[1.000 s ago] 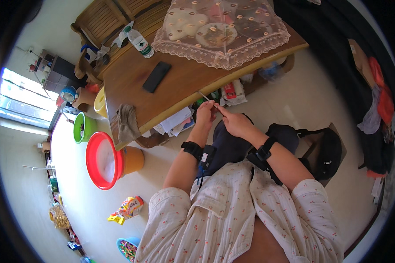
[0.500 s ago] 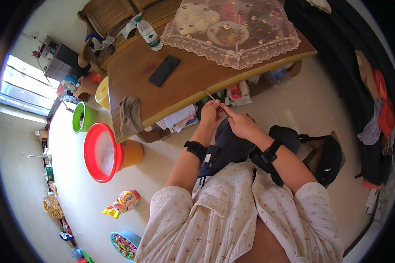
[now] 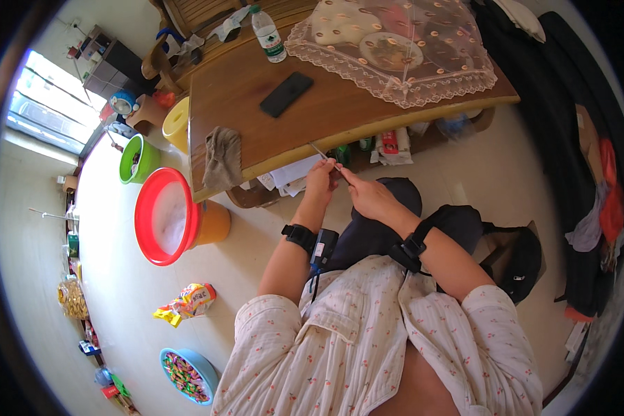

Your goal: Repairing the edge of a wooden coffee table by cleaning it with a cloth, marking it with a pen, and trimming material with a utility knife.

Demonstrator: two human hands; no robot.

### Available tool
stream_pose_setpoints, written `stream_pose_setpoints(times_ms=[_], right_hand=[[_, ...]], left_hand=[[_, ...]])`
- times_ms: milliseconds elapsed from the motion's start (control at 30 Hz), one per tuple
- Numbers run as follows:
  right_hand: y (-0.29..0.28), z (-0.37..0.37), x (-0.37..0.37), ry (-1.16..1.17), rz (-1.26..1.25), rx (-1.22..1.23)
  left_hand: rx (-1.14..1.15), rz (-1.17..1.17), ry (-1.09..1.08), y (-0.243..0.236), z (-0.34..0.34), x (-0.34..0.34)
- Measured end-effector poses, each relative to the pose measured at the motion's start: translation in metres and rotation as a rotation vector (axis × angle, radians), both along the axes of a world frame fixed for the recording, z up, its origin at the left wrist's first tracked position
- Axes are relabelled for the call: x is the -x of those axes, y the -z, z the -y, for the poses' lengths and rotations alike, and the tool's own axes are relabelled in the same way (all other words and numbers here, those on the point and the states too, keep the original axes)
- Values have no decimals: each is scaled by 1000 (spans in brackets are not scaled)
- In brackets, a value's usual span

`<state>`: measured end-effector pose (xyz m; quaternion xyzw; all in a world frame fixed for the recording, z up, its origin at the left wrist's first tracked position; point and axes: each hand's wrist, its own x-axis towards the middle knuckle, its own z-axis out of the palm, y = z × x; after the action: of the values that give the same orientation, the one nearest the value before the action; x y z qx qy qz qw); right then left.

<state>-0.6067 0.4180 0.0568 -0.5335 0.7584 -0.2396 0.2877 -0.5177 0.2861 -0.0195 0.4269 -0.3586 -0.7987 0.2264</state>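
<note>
Close to the front edge of the wooden table (image 3: 249,132), both hands are together on a thin rod (image 3: 317,148), greyish and pointing away from me; its exact kind cannot be made out. My left hand (image 3: 319,179) is closed around its middle, fingers curled. My right hand (image 3: 371,197) pinches the nearer end, with the index finger stretched along it. What lies inside the grips is hidden. A brown cloth (image 3: 222,158) hangs over the table's left corner, and a black phone (image 3: 286,94) lies flat behind it.
A lace food cover (image 3: 423,87) over dishes and a water bottle (image 3: 268,38) stand on the table. On the floor to the left are a red basin (image 3: 140,222), a green bucket (image 3: 149,163), a snack bag (image 3: 194,299) and a blue bowl of wrapped sweets (image 3: 211,371). A black bag (image 3: 523,267) sits right.
The view has shifted, so the table and phone sit farther right in it. Both hands stay together on the rod, a little farther left in the picture.
</note>
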Motion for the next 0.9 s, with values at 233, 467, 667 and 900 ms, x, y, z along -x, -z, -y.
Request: stream_pose_setpoints(times_ms=[233, 467, 667, 900], right_hand=[[9, 14, -20, -58, 15, 31], [8, 17, -16, -71, 7, 47], [10, 4, -2, -27, -29, 75], [21, -24, 34, 135, -31, 49]], left_hand=[[20, 43, -29, -5, 9, -30], [62, 20, -68, -7, 8, -27], [60, 63, 12, -10, 4, -8], [5, 83, 131, -15, -14, 46]])
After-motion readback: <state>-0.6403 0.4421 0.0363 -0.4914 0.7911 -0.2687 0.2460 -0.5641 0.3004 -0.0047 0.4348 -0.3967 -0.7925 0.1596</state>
